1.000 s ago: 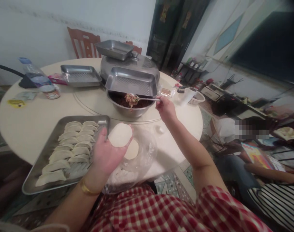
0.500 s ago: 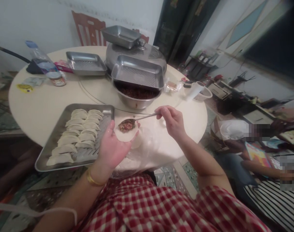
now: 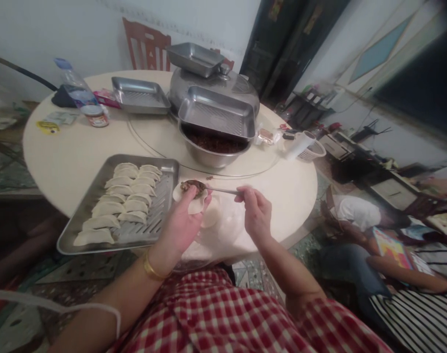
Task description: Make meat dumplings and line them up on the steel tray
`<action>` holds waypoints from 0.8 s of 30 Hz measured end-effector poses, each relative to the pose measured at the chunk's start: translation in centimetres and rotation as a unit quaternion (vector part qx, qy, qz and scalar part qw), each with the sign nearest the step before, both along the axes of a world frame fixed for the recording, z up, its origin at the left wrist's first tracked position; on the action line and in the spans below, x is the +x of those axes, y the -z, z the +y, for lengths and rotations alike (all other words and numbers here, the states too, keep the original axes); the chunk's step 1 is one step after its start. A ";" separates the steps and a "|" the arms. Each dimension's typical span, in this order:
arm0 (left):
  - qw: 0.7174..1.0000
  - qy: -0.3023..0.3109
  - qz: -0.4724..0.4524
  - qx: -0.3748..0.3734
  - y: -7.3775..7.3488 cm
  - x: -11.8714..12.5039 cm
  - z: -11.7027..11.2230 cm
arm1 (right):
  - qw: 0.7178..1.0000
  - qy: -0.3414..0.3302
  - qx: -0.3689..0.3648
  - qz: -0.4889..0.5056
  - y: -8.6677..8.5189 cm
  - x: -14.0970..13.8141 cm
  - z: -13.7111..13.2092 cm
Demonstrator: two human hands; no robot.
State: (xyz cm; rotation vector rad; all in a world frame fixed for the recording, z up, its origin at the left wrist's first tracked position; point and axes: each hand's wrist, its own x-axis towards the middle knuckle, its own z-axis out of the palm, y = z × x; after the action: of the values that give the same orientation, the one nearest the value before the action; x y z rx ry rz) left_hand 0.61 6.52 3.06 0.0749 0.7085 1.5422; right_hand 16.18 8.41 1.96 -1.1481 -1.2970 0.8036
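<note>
My left hand holds a round dumpling wrapper, its thumb bent over onto the dark meat filling. In my right hand is the handle of a metal spoon, pinched between thumb and fingers. The spoon's bowl lies on the filling in the wrapper. Left of my left hand, a metal tray carries two rows of folded dumplings. Beyond my hands stands a steel bowl of dark filling, partly covered by an empty tray. Below the spoon, a pale wrapper lies by clear plastic.
A large lidded pan with another tray on top stands behind the bowl. A jar, a bottle and a further tray are at the back left. A white basket sits at the right edge. A person in stripes is at right.
My left thumb has moved in over the filling, and the wrapper now curls up around it. My right hand has come lower with the spoon, which lies flatter. The view has shifted slightly.
</note>
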 end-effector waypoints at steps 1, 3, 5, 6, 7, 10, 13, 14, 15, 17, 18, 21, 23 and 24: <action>1.000 -0.001 0.005 0.001 0.4 0.1 0.1 | 1.000 0.013 -0.008 0.006 0.6 0.0 -0.5; 1.000 -0.002 0.017 -0.001 1.3 0.3 0.4 | 0.999 0.034 -0.027 0.029 1.6 0.0 -1.1; 0.999 0.002 0.034 -0.001 2.1 0.5 0.6 | 0.996 0.050 -0.052 0.061 2.1 0.1 -1.3; 0.999 0.006 0.040 0.000 2.5 0.6 0.6 | 0.993 0.056 -0.066 0.077 2.1 0.1 -1.3; 0.999 0.012 0.045 0.002 2.7 0.6 0.7 | 0.991 0.058 -0.080 0.093 2.1 0.2 -1.1; 0.997 0.033 0.072 0.010 2.8 0.9 0.6 | 0.982 0.045 -0.125 0.136 1.9 0.6 -0.1; 0.994 0.054 0.093 0.009 2.4 1.0 0.3 | 0.970 0.017 -0.165 0.179 1.6 1.1 1.2; 0.994 0.059 0.093 0.006 2.3 1.0 0.3 | 0.966 0.012 -0.174 0.191 1.5 1.3 1.6; 0.994 0.063 0.092 0.003 2.2 1.0 0.2 | 0.963 0.009 -0.179 0.200 1.4 1.4 2.0; 0.994 0.068 0.087 -0.004 2.2 0.9 0.2 | 0.963 0.007 -0.171 0.206 1.0 1.5 2.4; 0.994 0.071 0.083 -0.007 2.2 0.9 0.2 | 0.966 0.011 -0.158 0.203 0.8 1.5 2.5; 0.994 0.080 0.072 -0.017 2.2 0.7 0.2 | 0.980 0.028 -0.105 0.166 0.3 1.6 2.5; 0.995 0.082 0.061 -0.022 1.9 0.4 0.3 | 0.988 0.033 -0.079 0.131 0.2 1.7 2.3; 0.995 0.082 0.056 -0.024 1.7 0.3 0.3 | 0.990 0.032 -0.069 0.115 0.2 1.8 2.2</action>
State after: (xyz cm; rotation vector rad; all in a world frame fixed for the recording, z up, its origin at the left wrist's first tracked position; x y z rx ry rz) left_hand 0.86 6.84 1.40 0.1813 0.8082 1.3705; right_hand 18.00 10.59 1.78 -1.1625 -1.0215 0.9609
